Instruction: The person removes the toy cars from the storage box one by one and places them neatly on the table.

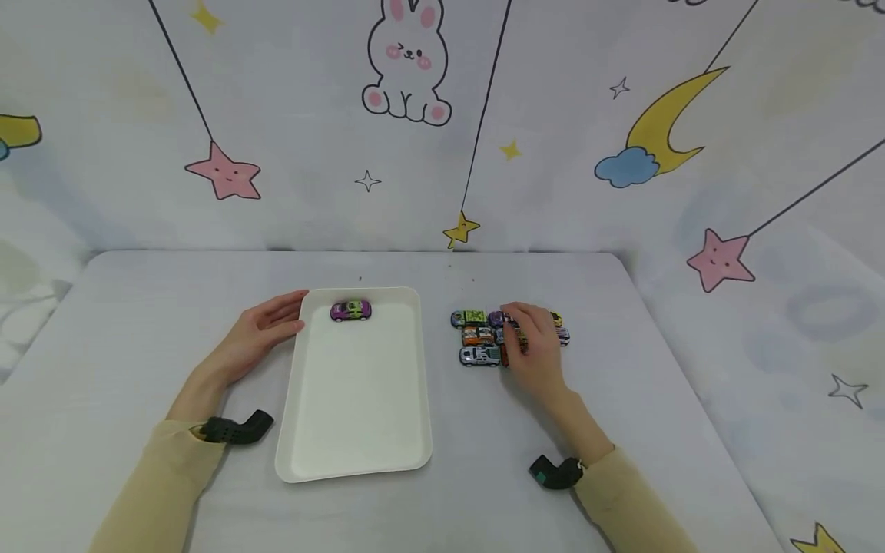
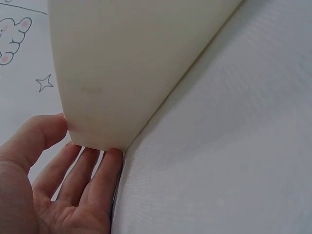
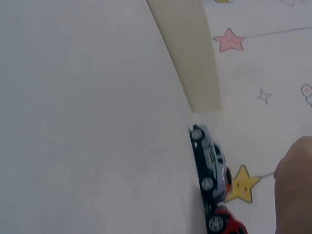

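A white tray [image 1: 359, 415] lies on the white table with one purple and yellow-green toy car [image 1: 351, 309] near its far left corner. My left hand [image 1: 266, 330] touches the tray's far left corner from outside. In the left wrist view, the thumb [image 2: 48, 129] is at the rim and the fairly straight fingers [image 2: 105, 173] meet the wall's end. To the right, my right hand [image 1: 535, 349] reaches over a cluster of small toy cars, thumb and fingers apart, covering several. Plainly visible are a silver car [image 1: 480, 355], an orange car [image 1: 478, 336] and a green car [image 1: 469, 318].
The white table [image 1: 484, 445] ends at a patterned cloth backdrop [image 1: 304, 115] behind. Dark wrist cameras sit on both wrists, the left camera [image 1: 238, 428] near the tray's left wall. Between tray and cars is a strip of table surface.
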A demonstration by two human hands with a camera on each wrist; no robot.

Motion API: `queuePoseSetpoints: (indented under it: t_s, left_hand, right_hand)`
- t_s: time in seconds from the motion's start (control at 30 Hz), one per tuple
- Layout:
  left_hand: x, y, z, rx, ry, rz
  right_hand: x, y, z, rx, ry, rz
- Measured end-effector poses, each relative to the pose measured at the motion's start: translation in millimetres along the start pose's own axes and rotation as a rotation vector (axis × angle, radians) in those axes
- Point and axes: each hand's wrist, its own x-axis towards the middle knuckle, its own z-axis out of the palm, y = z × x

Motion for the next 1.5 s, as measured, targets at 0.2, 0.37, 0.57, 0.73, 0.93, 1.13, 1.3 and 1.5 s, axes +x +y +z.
queuePoseSetpoints:
  t_s: [0.2,0.37,0.57,0.73,0.93,1.13,1.3,1.5]
  left_hand:
    - [1.2,-1.6,-0.8,-0.011,0.005,0.0]
    - [1.5,-2.8,-1.9,-0.026,0.01,0.002]
    - [2.2,-2.7,-0.8,-0.033,0.005,-0.01]
    - [2.5,-2.7,-0.5,-0.05,0.004,-0.019]
    - [2.5,-4.7,-2.5,-0.036,-0.006,-0.009]
    - [2.6,-4.6,-1.6,-0.038,-0.009,-0.008]
    - [2.4,-3.7,-1.4,-0.043,-0.012,-0.012]
    - [2.8,-4.1,-3.0,-0.036,-0.025,-0.006]
  right_hand:
    - [22.7,-31.4,29.6,0.009,-0.137,-0.157]
    - [42.1,-54.4,53.4,0.001,-0.311,-0.248]
    - [57.7,-71.3,80.3,-0.004,-0.566,-0.207]
    - [70.5,-79.2,96.8,-0.02,-0.779,-0.093]
    - [82.5,-86.1,115.8,-0.039,-0.899,-0.067]
    - [85.1,-86.0,128.8,-0.091,-0.939,-0.115]
    - [84.3,-83.2,135.0,-0.102,-0.953,-0.109]
    - [84.4,-80.7,140.9,-0.071,-0.916,-0.095]
